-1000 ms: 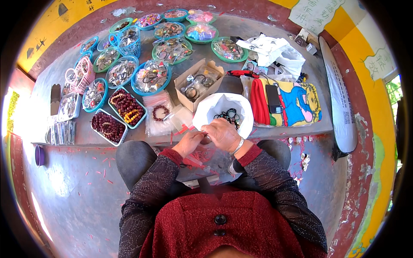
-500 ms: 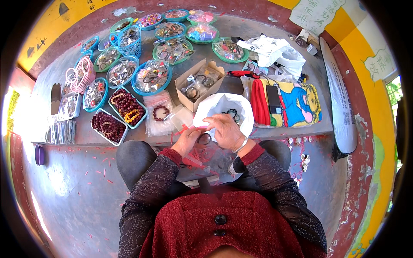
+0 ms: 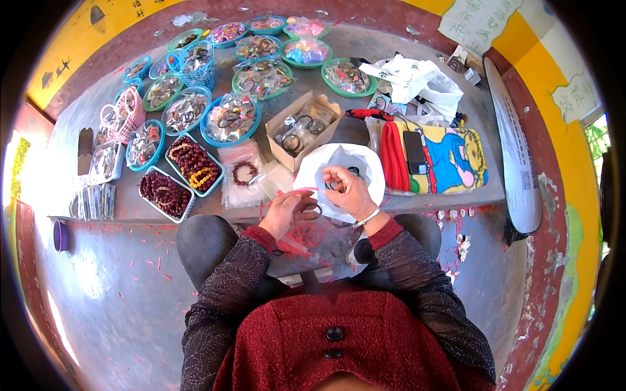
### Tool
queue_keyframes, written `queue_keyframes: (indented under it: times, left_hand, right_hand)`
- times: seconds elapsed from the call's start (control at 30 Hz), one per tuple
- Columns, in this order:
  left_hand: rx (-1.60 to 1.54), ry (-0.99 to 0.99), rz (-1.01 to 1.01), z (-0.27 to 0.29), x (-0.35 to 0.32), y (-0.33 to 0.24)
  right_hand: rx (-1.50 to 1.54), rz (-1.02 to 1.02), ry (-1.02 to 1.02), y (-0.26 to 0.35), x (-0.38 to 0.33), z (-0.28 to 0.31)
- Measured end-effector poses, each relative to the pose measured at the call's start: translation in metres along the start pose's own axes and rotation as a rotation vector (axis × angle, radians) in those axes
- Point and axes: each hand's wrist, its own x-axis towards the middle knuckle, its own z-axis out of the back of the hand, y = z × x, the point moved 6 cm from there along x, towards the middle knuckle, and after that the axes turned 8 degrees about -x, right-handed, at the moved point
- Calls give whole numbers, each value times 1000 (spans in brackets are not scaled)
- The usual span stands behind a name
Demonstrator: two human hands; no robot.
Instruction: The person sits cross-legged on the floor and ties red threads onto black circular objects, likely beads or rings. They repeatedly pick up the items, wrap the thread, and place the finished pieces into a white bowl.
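My right hand [image 3: 351, 194] is over a white plastic bag [image 3: 339, 159] at the table's front edge, its fingers pinched on a dark bracelet [image 3: 334, 186]. Just to its left, my left hand [image 3: 285, 212] grips a small clear plastic sleeve [image 3: 301, 236] with a pink strip, which hangs down over my lap. The two hands are close together and almost touch. I wear a thin bangle on the right wrist and dark patterned sleeves over a red knitted top.
The grey table [image 3: 456, 195] carries several round teal and green trays of bracelets [image 3: 229, 118], two rectangular trays of dark red beads [image 3: 194, 164], a cardboard box of bangles [image 3: 301, 130], small baskets [image 3: 125, 112], a colourful cloth pouch [image 3: 443, 159] and white bags [image 3: 417, 81]. Pink scraps litter the floor.
My right hand has shifted a little up and to the right over the white bag. My left hand has stayed nearly in place with the clear sleeve.
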Motion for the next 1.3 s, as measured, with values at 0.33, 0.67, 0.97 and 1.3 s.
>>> queue_keyframes:
  times: [0.33, 0.67, 0.97, 1.3]
  left_hand:
    - [-105, 77, -81, -2, 1, -3]
    - [29, -135, -104, 3, -3, -9]
    - [-134, -174, -232, 12, 0, -10]
    - [-114, -118, -248, 9, -2, -14]
  right_hand:
    - [7, -150, 116, -20, -3, -19]
    - [269, -296, 184, -34, -3, -23]
    - [327, -300, 225, -40, -3, -28]
    - [-46, -244, -55, -41, 0, -8]
